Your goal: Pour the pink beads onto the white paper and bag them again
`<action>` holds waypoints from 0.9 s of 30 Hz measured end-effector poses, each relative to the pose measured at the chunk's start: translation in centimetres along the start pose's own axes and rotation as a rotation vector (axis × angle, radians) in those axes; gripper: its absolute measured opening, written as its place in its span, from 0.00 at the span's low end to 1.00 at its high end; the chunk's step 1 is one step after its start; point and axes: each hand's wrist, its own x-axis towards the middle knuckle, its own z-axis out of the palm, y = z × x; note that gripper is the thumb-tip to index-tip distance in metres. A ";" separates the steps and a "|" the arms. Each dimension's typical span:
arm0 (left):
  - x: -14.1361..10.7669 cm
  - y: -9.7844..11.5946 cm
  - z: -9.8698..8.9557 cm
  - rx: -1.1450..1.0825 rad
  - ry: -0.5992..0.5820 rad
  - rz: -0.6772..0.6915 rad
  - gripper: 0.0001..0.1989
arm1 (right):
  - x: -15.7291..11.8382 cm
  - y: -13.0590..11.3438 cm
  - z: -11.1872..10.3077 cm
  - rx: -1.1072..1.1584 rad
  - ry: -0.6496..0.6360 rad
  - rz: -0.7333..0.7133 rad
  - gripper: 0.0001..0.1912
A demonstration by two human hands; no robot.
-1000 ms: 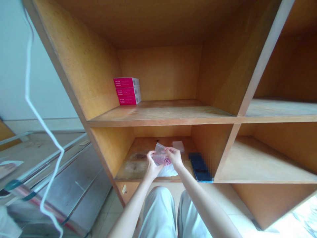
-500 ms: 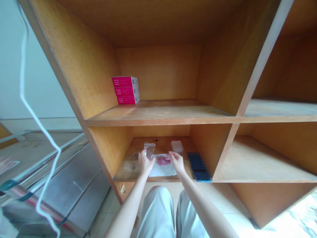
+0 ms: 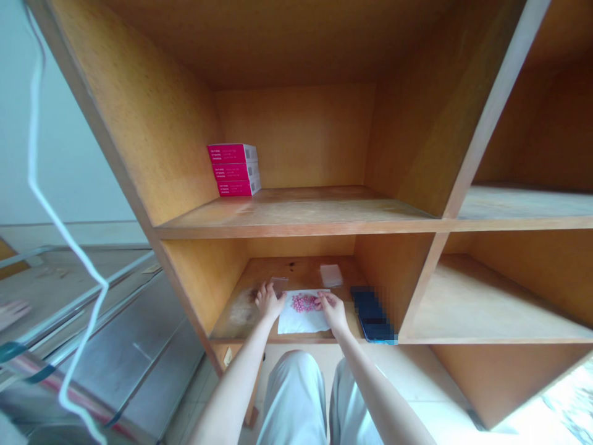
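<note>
Now | my left hand (image 3: 270, 302) lies open by the flimsy white sheet (image 3: 301, 322) | my right hand (image 3: 332, 311) narrow at its edge | pink beads (image 3: 304, 302) may roll: hold edges

A white sheet of paper (image 3: 301, 320) carries a speckled cluster of small pink beads (image 3: 304, 303); right of it lies a dark blue phone (image 3: 369, 312). Farther left, magenta boxes (image 3: 233, 170) with white ends sit on honey-orange wooden shelving (image 3: 296, 210).

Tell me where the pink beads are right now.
In the head view, the pink beads lie on a white sheet on the floor of the lower cubby, between the left hand and the right hand.
</note>
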 end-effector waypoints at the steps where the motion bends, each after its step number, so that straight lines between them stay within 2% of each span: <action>1: -0.3 -0.1 -0.1 0.010 -0.005 0.028 0.25 | 0.0 0.1 0.0 0.003 0.000 0.006 0.21; 4: -0.9 -0.4 -0.6 0.051 -0.062 0.099 0.21 | 0.0 0.1 0.1 0.002 0.012 0.032 0.21; 7: -1.3 -0.5 -0.8 0.095 -0.108 0.106 0.21 | -0.1 -0.1 0.2 -0.003 0.023 0.049 0.20; 16: -1.8 -0.4 -0.7 0.127 -0.092 0.133 0.22 | -0.1 0.0 0.2 -0.005 0.018 0.044 0.19; 19: -1.9 -0.4 -0.7 0.125 -0.088 0.134 0.22 | 0.2 -0.3 -0.2 -0.074 0.054 -0.012 0.19; 21: -1.9 -0.4 -0.7 0.123 -0.082 0.138 0.23 | 0.7 -0.9 -0.7 -0.241 0.115 -0.119 0.18; 24: -1.9 -0.4 -0.7 0.123 -0.066 0.137 0.23 | 2.1 -2.0 -1.6 -0.682 0.185 -0.282 0.16; 27: -1.9 -0.4 -0.8 0.124 -0.061 0.133 0.24 | 3.7 -2.6 -2.3 -1.087 0.140 -0.326 0.21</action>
